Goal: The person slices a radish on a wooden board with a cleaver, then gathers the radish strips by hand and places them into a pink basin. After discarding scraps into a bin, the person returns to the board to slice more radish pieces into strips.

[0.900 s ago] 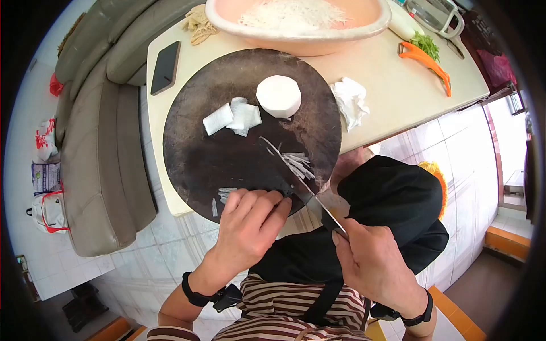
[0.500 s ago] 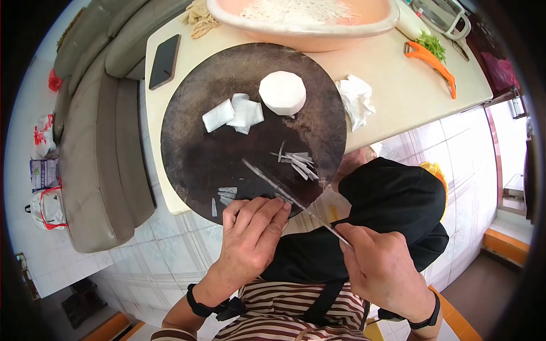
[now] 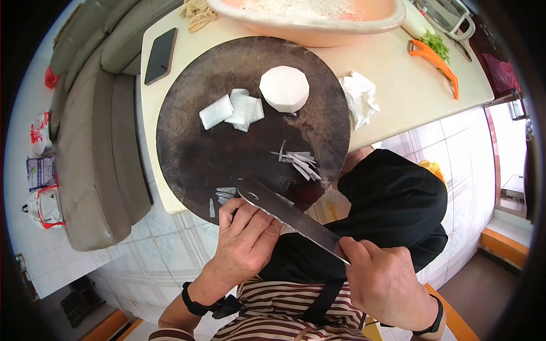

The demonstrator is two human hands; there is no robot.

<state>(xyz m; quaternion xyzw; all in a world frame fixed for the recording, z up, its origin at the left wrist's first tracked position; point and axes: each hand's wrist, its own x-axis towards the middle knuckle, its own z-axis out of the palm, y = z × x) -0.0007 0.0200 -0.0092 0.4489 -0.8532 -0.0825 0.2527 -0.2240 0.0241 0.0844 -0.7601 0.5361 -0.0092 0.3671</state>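
My right hand [image 3: 387,273] is closed round the handle of a cleaver [image 3: 290,213], its blade tilted so the broad face shows. My left hand [image 3: 247,236] is at the near rim of the round chopping board [image 3: 199,153], fingers bent together against the blade's lower edge. The blade partly covers those fingertips, so what they hold is hidden. Beside them lie a few short white radish strips [image 3: 224,193]. Farther right on the board is a small pile of radish strips [image 3: 301,163]. Behind are overlapping radish slices [image 3: 242,109] and a thick peeled radish chunk [image 3: 284,89].
A pink basin [image 3: 318,35] with white shreds stands at the table's back. A phone [image 3: 161,55] and a cloth [image 3: 199,14] lie left; crumpled tissue [image 3: 359,99] and an orange peeler [image 3: 435,62] lie right. My knee [image 3: 392,193] is beside the board's near right edge.
The cleaver has turned from edge-on to showing its broad face, its lower edge now at my left fingers. My left hand has shifted slightly left. The strips and slices stay in place.
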